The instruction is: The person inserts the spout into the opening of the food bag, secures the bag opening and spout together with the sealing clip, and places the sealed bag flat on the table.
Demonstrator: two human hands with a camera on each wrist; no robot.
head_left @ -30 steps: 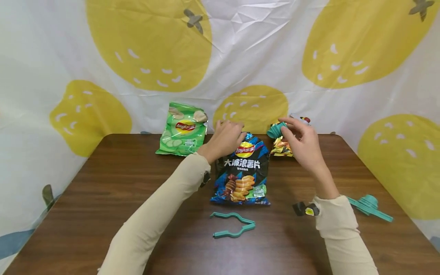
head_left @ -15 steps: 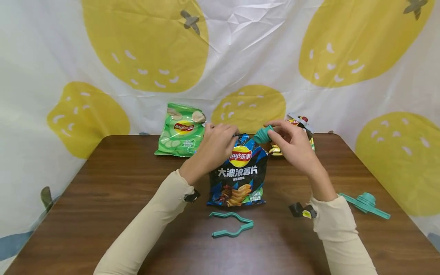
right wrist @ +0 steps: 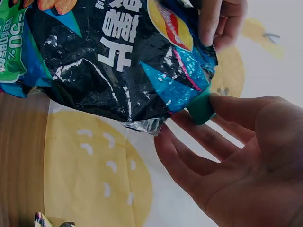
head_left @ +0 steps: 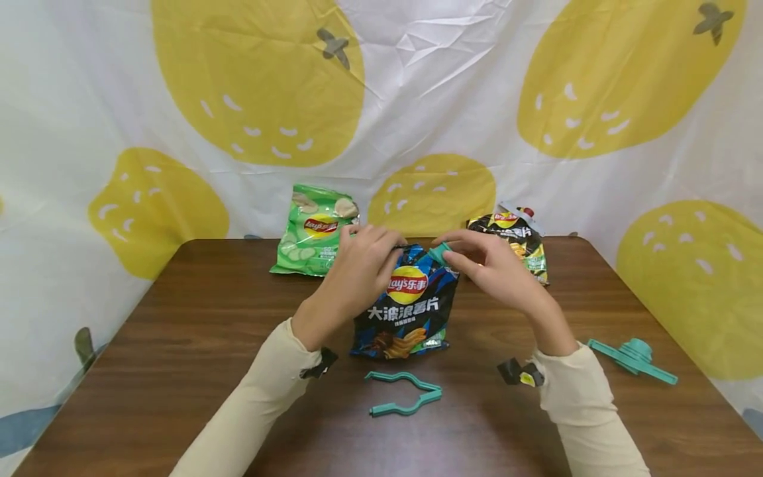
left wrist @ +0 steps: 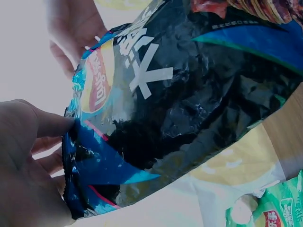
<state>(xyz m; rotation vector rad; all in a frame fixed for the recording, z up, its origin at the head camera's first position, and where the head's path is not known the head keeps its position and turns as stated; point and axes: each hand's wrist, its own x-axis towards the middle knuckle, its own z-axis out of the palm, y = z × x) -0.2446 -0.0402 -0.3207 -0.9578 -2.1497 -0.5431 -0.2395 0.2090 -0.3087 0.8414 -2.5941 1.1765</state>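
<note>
A black and blue Lay's chip bag (head_left: pixel 411 311) stands at mid-table, its top tilted back. My left hand (head_left: pixel 365 265) pinches the bag's top edge near its left corner; in the left wrist view the thumb (left wrist: pixel 52 124) lies over that edge. A small teal cap-like piece (right wrist: pixel 201 108) is pinched between thumb and fingers of my right hand (head_left: pixel 497 268), at the bag's top right corner. That piece touches or enters the bag's top; its far end is hidden. Silvery lining (right wrist: pixel 144 125) shows at this corner.
An opened teal bag clip (head_left: pixel 411 394) lies in front of the bag. Another teal clip with a round cap (head_left: pixel 634 356) lies at the right. A green Lay's bag (head_left: pixel 316 228) stands at back left, a black and yellow chip bag (head_left: pixel 515 232) at back right.
My right hand has brought the teal piece left and down to the bag's top. My left hand has moved left and down, and the bag's top has shifted with it.
</note>
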